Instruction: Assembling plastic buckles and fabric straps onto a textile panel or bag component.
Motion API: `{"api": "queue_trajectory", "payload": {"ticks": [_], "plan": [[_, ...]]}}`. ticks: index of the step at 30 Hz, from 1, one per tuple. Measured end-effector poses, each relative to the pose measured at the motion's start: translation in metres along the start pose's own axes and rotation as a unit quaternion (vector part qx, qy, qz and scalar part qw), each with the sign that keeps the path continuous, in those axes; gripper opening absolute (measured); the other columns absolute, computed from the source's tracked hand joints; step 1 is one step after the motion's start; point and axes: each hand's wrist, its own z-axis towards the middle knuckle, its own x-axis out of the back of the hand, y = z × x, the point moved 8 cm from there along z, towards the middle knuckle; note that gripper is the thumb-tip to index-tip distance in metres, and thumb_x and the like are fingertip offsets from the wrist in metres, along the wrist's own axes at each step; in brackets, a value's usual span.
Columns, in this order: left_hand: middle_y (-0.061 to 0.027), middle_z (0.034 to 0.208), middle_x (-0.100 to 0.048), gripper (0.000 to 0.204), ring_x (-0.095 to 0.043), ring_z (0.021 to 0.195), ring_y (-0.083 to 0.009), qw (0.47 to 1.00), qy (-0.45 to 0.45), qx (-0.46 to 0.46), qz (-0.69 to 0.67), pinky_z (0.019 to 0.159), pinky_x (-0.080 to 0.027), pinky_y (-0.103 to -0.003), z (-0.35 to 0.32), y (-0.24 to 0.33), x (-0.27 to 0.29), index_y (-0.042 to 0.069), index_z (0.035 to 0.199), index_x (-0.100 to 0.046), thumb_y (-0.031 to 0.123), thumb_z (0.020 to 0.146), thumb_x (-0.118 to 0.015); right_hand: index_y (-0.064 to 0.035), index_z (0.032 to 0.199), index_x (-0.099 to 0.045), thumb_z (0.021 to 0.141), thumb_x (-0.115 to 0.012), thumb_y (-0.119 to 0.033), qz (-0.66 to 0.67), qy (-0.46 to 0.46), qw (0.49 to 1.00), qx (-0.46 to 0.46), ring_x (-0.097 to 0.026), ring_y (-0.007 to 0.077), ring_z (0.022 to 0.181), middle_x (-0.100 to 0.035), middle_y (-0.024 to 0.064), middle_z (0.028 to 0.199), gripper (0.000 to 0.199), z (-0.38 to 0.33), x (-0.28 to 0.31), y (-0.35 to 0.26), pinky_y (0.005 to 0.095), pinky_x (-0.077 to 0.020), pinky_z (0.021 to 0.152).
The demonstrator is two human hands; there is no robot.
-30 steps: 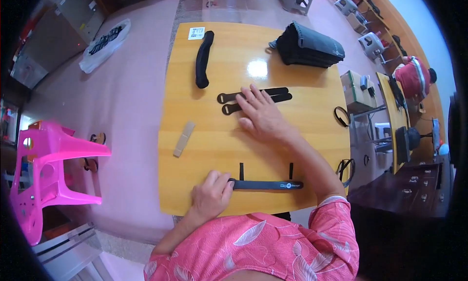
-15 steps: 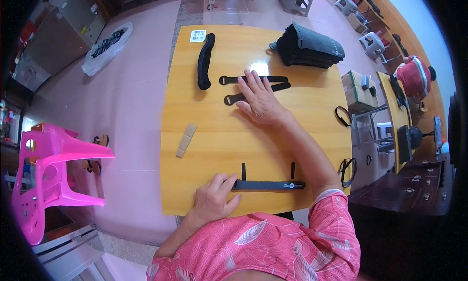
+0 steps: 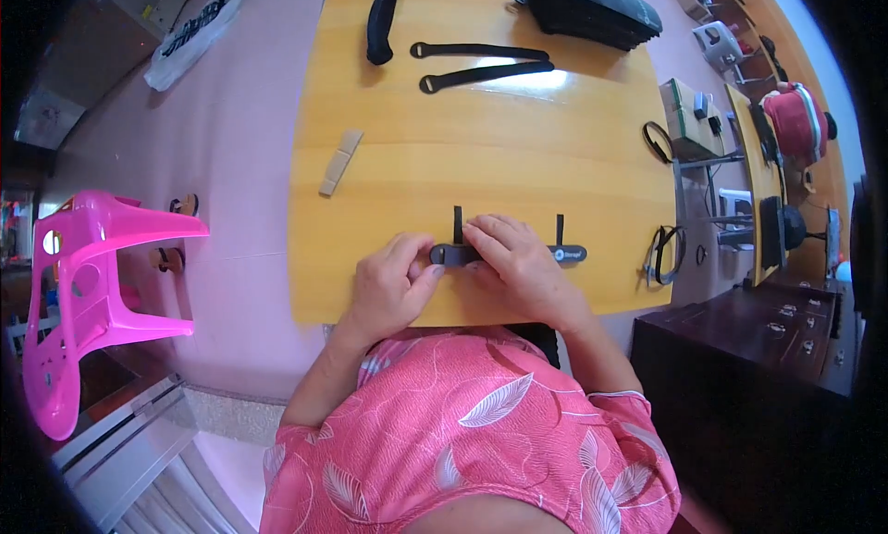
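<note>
A dark grey strap (image 3: 569,254) with a slotted left end lies crosswise near the table's front edge, two short black strips (image 3: 560,229) sticking out on its far side. My left hand (image 3: 393,282) is closed at the slotted end, finger and thumb against it. Over the strap's middle lies my right hand (image 3: 520,264), fingers curled onto it and thumb at its near edge, hiding part of it. Farther off are two black straps (image 3: 481,49) with slotted ends, angled toward each other. A folded black strap bundle (image 3: 382,25) rests at the far left of the table.
A stack of dark straps (image 3: 592,14) sits at the far right of the wooden table (image 3: 444,173). Left of centre lies a tan strip (image 3: 341,164). Black loops (image 3: 658,142) hang by the right edge. A pink stool (image 3: 102,275) stands on the left.
My right hand has come back from the two far straps to the near strap. My left hand has stayed by its slotted end. The view has tilted toward my body.
</note>
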Motion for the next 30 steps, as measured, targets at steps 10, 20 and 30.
{"api": "queue_trajectory", "payload": {"ticks": [10, 20, 30], "plan": [[-0.0059, 0.113, -0.056, 0.036, -0.054, 0.107, -0.0155, 0.856, -0.094, 0.003, -0.508, 0.093, -0.043, -0.028, -0.027, 0.033, -0.032, -0.003, 0.121, -0.054, -0.003, 0.085, -0.062, -0.0016, 0.114, -0.057, 0.072, -0.068, 0.002, 0.094, 0.086, 0.991, 0.033, -0.056, 0.0307, 0.089, -0.056, 0.015, 0.098, 0.044, -0.037, 0.023, -0.024, 0.0364, -0.0461, 0.072], [-0.0101, 0.116, -0.055, 0.038, -0.056, 0.094, -0.0127, 0.904, -0.015, 0.028, -0.427, 0.086, -0.047, -0.025, -0.028, 0.047, -0.035, -0.001, 0.127, -0.045, 0.005, 0.092, -0.058, -0.0031, 0.125, -0.054, 0.077, -0.073, -0.011, 0.01, 0.14, 0.99, -0.009, -0.057, 0.0324, 0.097, -0.057, 0.0166, 0.111, 0.052, -0.039, 0.035, -0.023, 0.0404, -0.0466, 0.082], [-0.0171, 0.098, -0.06, 0.038, -0.063, 0.077, -0.0214, 0.974, 0.068, -0.123, -0.178, 0.067, -0.052, -0.03, -0.036, 0.059, -0.021, -0.007, 0.122, -0.043, 0.004, 0.088, -0.058, 0.0032, 0.101, -0.063, 0.084, -0.066, -0.007, 0.342, 0.099, 0.922, -0.151, -0.057, 0.0129, 0.085, -0.06, 0.0072, 0.095, 0.021, -0.053, 0.047, -0.02, 0.0242, -0.0454, 0.073]]}}
